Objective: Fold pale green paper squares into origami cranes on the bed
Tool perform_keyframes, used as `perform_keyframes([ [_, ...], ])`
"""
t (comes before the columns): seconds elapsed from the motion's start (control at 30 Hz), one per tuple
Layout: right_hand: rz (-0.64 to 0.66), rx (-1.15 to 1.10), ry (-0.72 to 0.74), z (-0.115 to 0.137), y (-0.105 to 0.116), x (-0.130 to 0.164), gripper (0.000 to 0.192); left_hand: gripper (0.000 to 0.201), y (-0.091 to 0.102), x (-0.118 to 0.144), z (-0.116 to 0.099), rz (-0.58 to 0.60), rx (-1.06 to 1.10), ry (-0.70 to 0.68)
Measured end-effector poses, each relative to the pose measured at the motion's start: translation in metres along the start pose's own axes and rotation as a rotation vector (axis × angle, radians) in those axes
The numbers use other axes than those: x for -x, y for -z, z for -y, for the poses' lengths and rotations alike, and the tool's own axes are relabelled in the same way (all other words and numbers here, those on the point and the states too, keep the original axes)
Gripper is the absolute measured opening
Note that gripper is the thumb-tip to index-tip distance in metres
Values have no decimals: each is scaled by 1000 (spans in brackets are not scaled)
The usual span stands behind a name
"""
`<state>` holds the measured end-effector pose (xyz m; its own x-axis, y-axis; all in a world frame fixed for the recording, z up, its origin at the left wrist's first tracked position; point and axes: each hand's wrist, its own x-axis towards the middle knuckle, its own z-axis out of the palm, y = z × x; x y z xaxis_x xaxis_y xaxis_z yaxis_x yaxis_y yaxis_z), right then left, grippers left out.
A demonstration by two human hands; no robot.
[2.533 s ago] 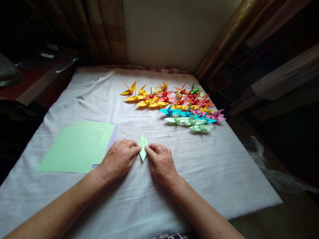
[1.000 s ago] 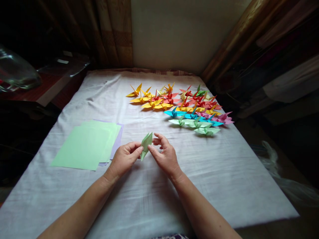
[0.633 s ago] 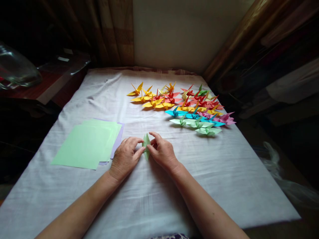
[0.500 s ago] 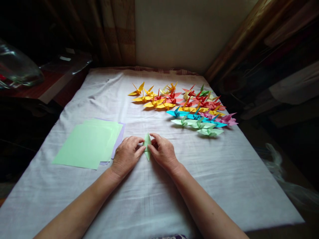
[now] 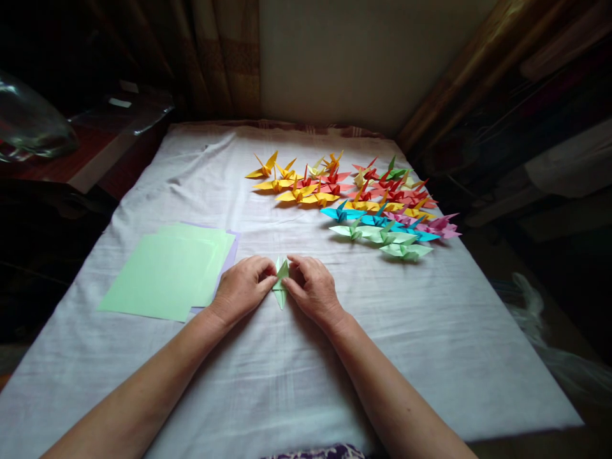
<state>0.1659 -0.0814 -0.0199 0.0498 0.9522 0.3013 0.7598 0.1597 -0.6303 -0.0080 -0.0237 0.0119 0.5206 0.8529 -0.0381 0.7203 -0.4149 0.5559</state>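
Observation:
Between my two hands, low over the table's middle, is a small folded piece of light green origami paper (image 5: 280,294), narrow and pointed at the near end. Its far end shows two separate points. My left hand (image 5: 246,285) pinches its left edge between thumb and fingers. On the other side, my right hand (image 5: 313,287) has its thumb on the paper and its forefinger at the upper right point. Left of my hands lies a stack of square light green sheets (image 5: 150,274), with a purple sheet (image 5: 231,254) showing under its right edge.
Several folded paper cranes (image 5: 404,252) in green, blue, pink, yellow and red stand in rows at the back right. A white cloth (image 5: 411,357) covers the table. At the far left, a clear glass or plastic vessel (image 5: 33,121) rests on a reddish-brown surface (image 5: 102,153).
The far tip of the folded green paper has parted into two points. My left fingers have curled in closer on its left edge. The view has shifted slightly.

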Motion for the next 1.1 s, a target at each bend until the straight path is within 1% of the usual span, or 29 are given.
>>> perform_keyframes([
  [0.13,35,16,42,0,2,1,12,7,-5,8,11,-50,54,-122],
  [0.3,60,87,101,1,3,2,4,11,-8,15,21,-97,45,-266],
  [0.43,87,155,178,1,3,4,8,13,-7,17,22,-118,46,-315],
  [0.57,88,186,260,1,7,7,13,18,-5,18,23,-98,0,-415],
  [0.67,86,201,302,2,12,10,16,21,-6,19,25,-130,-19,-464],
  [0.8,95,233,312,1,15,13,17,24,-8,22,30,-152,0,-527],
  [0.97,118,240,296,1,14,15,18,26,-8,24,31,-145,-32,-534],
  [1.1,109,255,308,2,14,17,20,28,-7,26,30,-156,-82,-548],
])
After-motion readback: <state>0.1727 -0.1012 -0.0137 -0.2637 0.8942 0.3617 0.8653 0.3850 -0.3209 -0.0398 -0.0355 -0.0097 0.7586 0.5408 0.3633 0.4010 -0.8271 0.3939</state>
